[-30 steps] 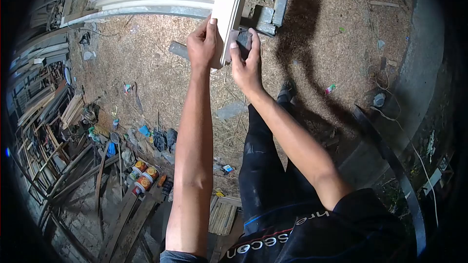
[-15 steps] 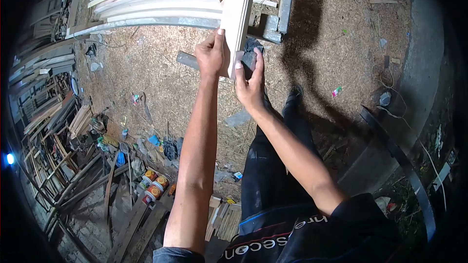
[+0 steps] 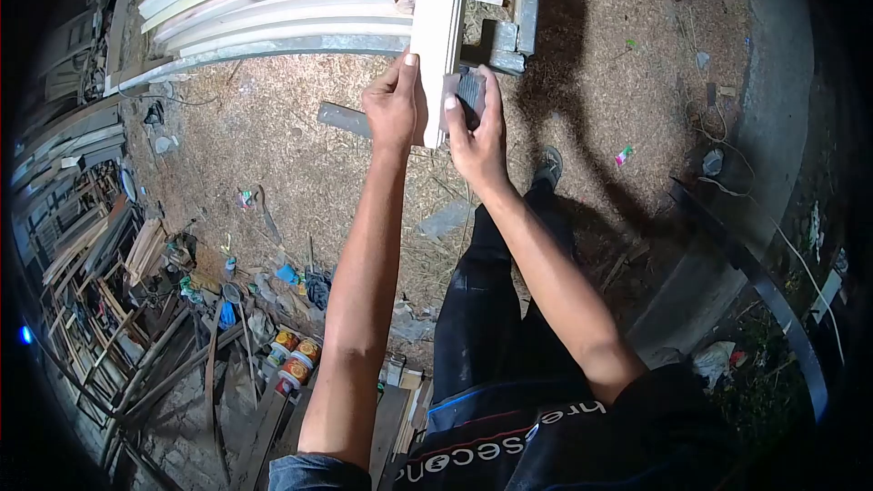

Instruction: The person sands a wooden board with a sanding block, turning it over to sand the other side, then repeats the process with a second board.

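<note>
A pale wooden board (image 3: 438,27) with a grooved right edge runs up from between the hands to the top of the view. My left hand (image 3: 391,109) grips its left edge near the lower end, thumb on top. In my right hand (image 3: 476,123) is a dark ridged block (image 3: 470,95), held between thumb and fingers, with a greyish sheet on its left side. The block is beside the board's right edge; whether they touch is hard to tell.
Long pale boards (image 3: 282,9) lie on a metal frame (image 3: 526,0) at the top. Scrap wood (image 3: 91,255) is piled at left, with paint buckets (image 3: 296,368) at lower left. A curved dark strip (image 3: 764,282) stands at right.
My right hand has shifted slightly right with the block, leaving a little more of the board's lower end visible. A foot at right shows more fully, and the view has shifted slightly.
</note>
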### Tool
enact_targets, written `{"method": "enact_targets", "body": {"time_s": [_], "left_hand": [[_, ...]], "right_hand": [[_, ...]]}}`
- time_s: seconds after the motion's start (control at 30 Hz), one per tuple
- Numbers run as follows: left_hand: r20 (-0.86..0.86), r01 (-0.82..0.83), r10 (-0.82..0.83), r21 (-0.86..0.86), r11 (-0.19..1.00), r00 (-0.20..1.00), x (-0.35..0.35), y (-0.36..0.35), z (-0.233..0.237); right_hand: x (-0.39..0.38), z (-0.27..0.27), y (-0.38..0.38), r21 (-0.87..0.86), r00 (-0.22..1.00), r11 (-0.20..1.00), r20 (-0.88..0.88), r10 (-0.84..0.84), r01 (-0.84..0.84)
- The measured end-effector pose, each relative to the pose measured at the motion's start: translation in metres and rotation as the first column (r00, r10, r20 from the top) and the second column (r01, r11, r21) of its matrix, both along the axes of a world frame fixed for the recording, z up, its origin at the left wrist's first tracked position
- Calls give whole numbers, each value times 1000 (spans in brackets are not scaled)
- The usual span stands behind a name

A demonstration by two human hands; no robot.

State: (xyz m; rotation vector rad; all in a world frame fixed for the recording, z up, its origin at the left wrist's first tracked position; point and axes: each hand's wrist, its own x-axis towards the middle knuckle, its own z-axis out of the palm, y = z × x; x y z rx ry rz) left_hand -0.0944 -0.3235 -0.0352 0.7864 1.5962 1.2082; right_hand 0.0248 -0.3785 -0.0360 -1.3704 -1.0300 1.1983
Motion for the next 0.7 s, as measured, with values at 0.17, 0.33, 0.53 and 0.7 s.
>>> {"method": "enact_targets", "body": {"time_s": [0.17, 0.33, 0.53, 0.7], "left_hand": [[-61, 5, -1, 54, 999, 998, 2, 1, 1], [-6, 12, -12, 34, 999, 1000, 0, 0, -3], [-75, 21, -18, 28, 999, 997, 4, 0, 7], [-74, 7, -4, 33, 999, 997, 2, 0, 0]], "right_hand": [[-1, 2, -24, 12, 998, 1000, 59, 27, -27], [-2, 11, 23, -6, 996, 998, -65, -57, 56], [1, 16, 16, -20, 999, 1000, 32, -10, 11], [-6, 6, -36, 37, 999, 999, 34, -1, -1]]}}
